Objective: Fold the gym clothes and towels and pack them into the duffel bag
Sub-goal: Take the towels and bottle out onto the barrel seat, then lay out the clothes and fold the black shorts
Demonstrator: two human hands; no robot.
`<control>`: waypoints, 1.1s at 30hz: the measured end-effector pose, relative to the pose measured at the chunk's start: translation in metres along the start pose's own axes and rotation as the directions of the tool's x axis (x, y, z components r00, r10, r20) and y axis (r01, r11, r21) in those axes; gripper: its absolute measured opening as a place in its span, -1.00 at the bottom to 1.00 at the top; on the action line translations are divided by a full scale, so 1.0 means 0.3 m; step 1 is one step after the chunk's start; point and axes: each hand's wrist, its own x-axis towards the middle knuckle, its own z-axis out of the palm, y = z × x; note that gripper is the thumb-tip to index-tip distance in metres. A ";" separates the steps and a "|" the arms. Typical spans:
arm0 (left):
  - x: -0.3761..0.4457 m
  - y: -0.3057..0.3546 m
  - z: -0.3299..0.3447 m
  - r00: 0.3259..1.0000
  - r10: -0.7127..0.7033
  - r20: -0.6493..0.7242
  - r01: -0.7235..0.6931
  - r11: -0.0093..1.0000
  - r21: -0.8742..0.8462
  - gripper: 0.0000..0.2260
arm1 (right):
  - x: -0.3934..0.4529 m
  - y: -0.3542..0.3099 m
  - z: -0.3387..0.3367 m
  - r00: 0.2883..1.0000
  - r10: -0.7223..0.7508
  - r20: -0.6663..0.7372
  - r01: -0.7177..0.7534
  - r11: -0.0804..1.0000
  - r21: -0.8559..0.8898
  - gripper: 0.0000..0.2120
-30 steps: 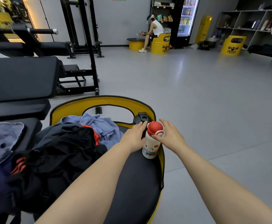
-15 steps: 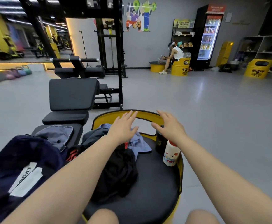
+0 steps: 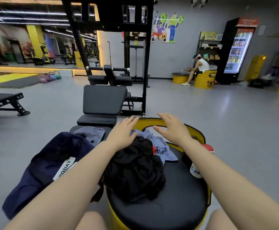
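Since the earlier frame both hands have left the bottle [image 3: 196,170] at the stool's [image 3: 176,205] right edge. The left hand [image 3: 122,134] and right hand [image 3: 172,130] hover palms-down, each grip open and empty, above the black clothes [image 3: 133,171] and blue towel [image 3: 162,146]. The navy duffel bag [image 3: 49,165] lies left, on the bench [image 3: 100,121].

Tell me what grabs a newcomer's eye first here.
Two bare hands, the left hand and right hand, spread open above a heap of crumpled black clothing and a light blue towel on a round black-cushioned yellow stool. A dark navy duffel bag lies open to the left, and a white bottle with a red cap stands at the stool's right edge.
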 end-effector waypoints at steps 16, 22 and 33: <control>-0.038 -0.365 0.313 0.936 -0.351 0.010 0.335 0.884 -0.325 -0.57 | 0.012 -0.023 0.372 0.980 -0.058 0.192 0.044 0.996 0.074 -0.41; -0.055 -0.391 0.541 0.878 -0.428 0.215 0.477 0.823 -0.308 -0.54 | -0.009 0.018 0.567 0.951 -0.053 0.305 0.008 0.989 0.146 -0.39; -0.072 -0.459 0.705 0.683 -0.688 0.244 0.725 0.600 -0.338 -0.45 | -0.036 0.036 0.811 0.925 -0.020 0.379 -0.062 0.977 0.205 -0.37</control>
